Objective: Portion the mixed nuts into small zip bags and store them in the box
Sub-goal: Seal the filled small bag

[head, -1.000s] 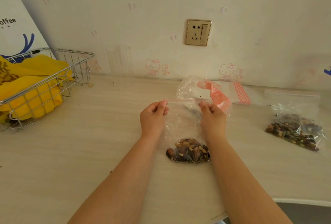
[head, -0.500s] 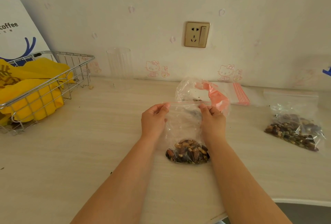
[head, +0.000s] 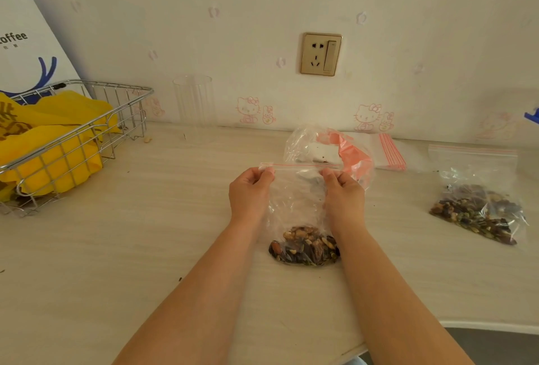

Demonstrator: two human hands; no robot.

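Observation:
A small clear zip bag [head: 297, 201] lies on the pale table [head: 145, 248], with mixed nuts [head: 304, 245] heaped in its near end. My left hand [head: 250, 192] pinches the left end of its red-lined zip strip. My right hand [head: 344, 192] pinches the strip near its right end. Behind them sits a crumpled clear and pink bag [head: 329, 148], almost empty. A stack of unused zip bags [head: 388, 151] lies flat beyond it. Another zip bag with nuts [head: 478, 204] rests at the right.
A wire basket [head: 87, 131] holding yellow bags stands at the left, a white paper bag [head: 26, 43] behind it. A clear tumbler [head: 194, 102] stands by the wall. The table's curved front edge [head: 481, 325] runs at lower right.
Both hands keep pinching the zip strip; the strip and hands have shifted only slightly. The view has tilted down a little.

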